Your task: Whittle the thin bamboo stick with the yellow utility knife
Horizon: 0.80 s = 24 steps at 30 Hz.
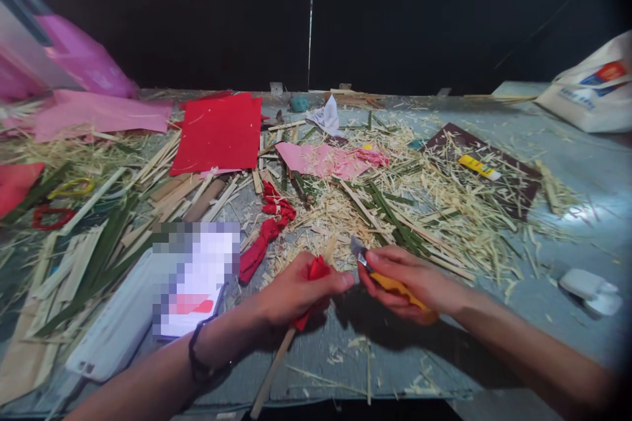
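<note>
My left hand is closed around a thin wooden strip with a piece of red cloth or paper about it. The strip's pale tip rises past my fingers, and its other end slants down toward the table's front edge. In my right hand is a yellow utility knife. Its blade stands out, points up and left, and is apart from the strip. Pale wood shavings lie heaped just beyond both hands. A twisted red strip lies left of the heap.
A lit phone and a white power strip lie at left, near wooden strips and red-handled scissors. Red sheets, pink paper and a dark board with a yellow tube lie farther back. A white charger sits at right.
</note>
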Each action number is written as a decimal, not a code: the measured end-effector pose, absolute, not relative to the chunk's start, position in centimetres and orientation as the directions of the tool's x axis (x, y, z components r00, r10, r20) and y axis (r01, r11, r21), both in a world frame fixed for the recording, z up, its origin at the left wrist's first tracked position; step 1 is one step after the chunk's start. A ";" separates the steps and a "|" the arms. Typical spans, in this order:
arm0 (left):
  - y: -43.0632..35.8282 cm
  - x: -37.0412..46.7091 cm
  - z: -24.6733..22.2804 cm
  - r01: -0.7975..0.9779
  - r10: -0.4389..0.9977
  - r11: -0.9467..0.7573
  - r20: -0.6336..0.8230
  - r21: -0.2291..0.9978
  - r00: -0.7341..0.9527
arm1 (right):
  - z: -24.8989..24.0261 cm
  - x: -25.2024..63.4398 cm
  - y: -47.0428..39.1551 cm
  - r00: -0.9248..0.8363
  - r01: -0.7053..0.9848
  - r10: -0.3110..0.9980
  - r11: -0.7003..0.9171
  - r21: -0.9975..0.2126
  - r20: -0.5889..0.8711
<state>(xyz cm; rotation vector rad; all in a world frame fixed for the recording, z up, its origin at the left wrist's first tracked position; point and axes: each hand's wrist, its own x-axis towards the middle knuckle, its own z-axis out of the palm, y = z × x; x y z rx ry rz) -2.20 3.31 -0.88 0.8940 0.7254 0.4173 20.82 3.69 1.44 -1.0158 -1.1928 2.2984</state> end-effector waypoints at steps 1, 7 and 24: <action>3.3 -2.2 -0.9 -0.017 0.606 0.552 -0.386 0.834 0.696 | 1.4 20.6 3.7 -0.692 0.021 0.576 -0.587 -0.809 -0.435; 3.5 -2.0 -0.5 0.079 0.606 0.438 -0.359 0.895 0.710 | 0.6 19.4 3.5 -0.724 0.090 0.450 -0.690 -0.718 -0.523; 2.8 -1.1 -2.1 0.055 0.634 0.447 -0.360 0.893 0.685 | -1.2 17.3 1.2 -0.633 -0.065 0.538 -0.753 -0.655 -0.557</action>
